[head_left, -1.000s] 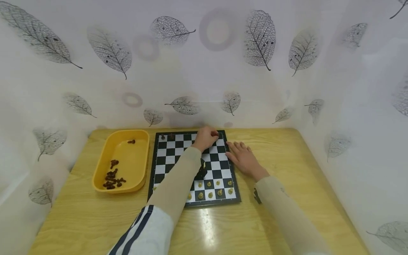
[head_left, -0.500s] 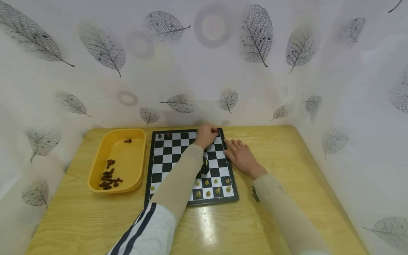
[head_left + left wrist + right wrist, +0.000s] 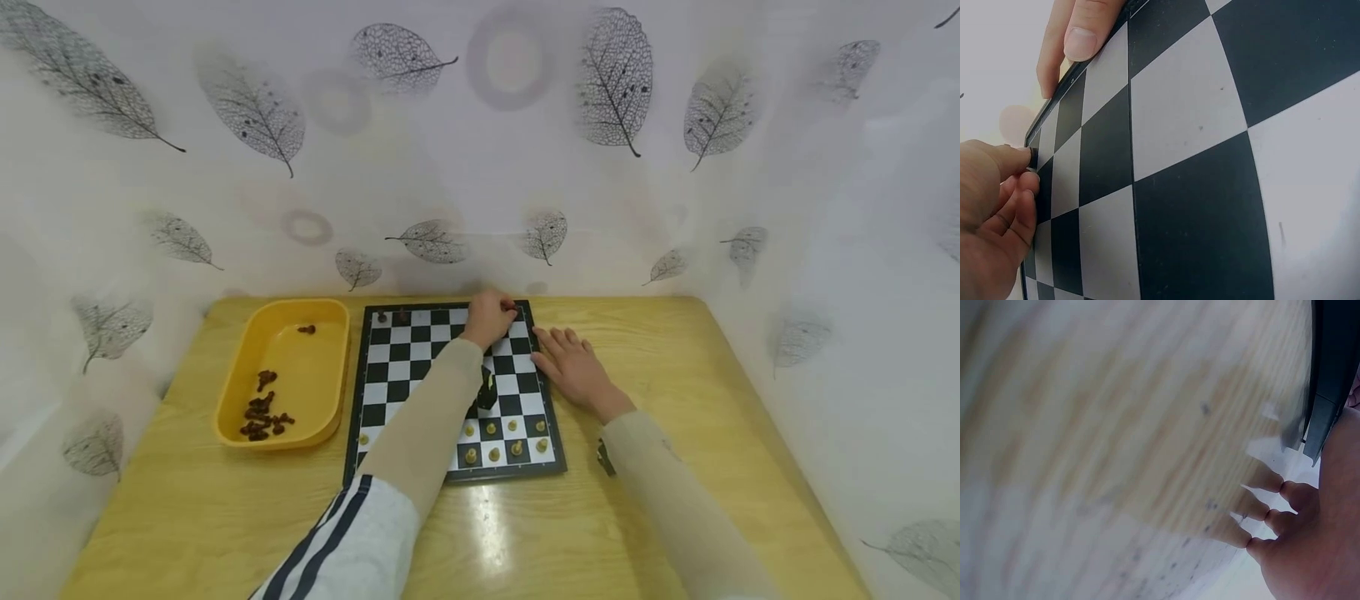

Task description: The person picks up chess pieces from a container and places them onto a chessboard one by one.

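At the far right corner of the black-and-white chessboard [image 3: 441,335], my left hand [image 3: 487,319] pinches a dark reddish-brown chess piece [image 3: 509,307]. In the left wrist view the fingers of my left hand [image 3: 994,212] mostly hide that piece, so its kind cannot be told. My right hand [image 3: 579,373] lies beside the board's right edge, fingers spread and straight. Its thumb touches the board's rim in the left wrist view, where part of the right hand [image 3: 1088,34] shows. Two dark chess pieces [image 3: 382,317] stand in the far left corner. Several yellowish chess pieces [image 3: 517,448] stand along the near rows.
Left of the board, a yellow plastic tray [image 3: 330,367] holds several dark chess pieces [image 3: 258,408], mostly heaped at its near end. Everything is on a wooden table [image 3: 637,329], with a leaf-patterned wall covering [image 3: 465,167] behind and at both sides. My left forearm crosses over the board.
The head view has shifted slightly. My left hand stays at the board's far right corner with the chess piece, and my right hand stays at the edge.
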Demonstrator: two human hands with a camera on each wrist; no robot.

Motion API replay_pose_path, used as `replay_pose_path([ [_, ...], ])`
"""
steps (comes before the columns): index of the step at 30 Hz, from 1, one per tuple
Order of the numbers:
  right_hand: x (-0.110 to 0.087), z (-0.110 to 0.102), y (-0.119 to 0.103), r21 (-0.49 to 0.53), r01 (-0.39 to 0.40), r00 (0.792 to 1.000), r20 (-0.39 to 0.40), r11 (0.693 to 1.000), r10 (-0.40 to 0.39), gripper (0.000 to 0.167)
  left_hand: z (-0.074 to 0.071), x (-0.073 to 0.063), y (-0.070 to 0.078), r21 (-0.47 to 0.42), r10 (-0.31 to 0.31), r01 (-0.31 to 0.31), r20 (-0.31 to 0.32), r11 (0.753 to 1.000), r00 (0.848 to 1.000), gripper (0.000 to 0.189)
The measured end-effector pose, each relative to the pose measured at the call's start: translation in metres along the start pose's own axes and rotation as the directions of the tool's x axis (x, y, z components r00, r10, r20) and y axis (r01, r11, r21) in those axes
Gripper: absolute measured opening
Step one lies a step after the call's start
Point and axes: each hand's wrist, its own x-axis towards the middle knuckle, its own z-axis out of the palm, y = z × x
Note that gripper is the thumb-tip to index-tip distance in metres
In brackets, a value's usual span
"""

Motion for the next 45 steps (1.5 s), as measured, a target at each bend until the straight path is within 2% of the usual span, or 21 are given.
replay_pose_path([
  [5,0.002,0.001,0.000,0.012,0.012,1.000,0.002,1.000,-0.012,0.070,-0.004,-0.001,0.001,-0.005,-0.017,0.017,0.000,1.000,1.000,0.019],
  [15,-0.002,-0.003,0.001,0.010,-0.003,1.000,0.007,1.000,0.003,0.069,-0.008,-0.004,0.002,-0.014,0.012,-0.012,0.038,1.000,0.999,0.023],
  [23,-0.002,-0.003,0.001,0.001,-0.002,1.000,0.008,1.000,0.002,0.069,-0.022,-0.009,-0.001,-0.010,0.027,-0.027,0.054,1.000,0.998,0.024],
  [27,-0.003,-0.003,0.000,0.008,0.003,1.000,0.001,1.000,-0.003,0.070,-0.035,-0.012,0.000,-0.014,0.028,-0.028,0.056,1.000,0.998,0.024],
  [34,-0.003,-0.003,-0.003,0.012,0.003,1.000,0.002,1.000,-0.003,0.071,-0.066,-0.018,0.000,-0.013,0.080,-0.080,0.001,0.997,0.997,0.018],
  [38,-0.002,-0.003,-0.002,0.006,0.007,1.000,-0.002,1.000,-0.007,0.071,-0.085,-0.025,0.001,-0.031,0.119,-0.119,-0.023,0.992,0.993,0.020],
  [45,-0.003,-0.001,-0.001,0.002,0.024,1.000,-0.009,1.000,-0.024,0.070,-0.110,-0.044,-0.006,-0.043,0.144,-0.145,-0.018,0.989,0.989,0.025],
])
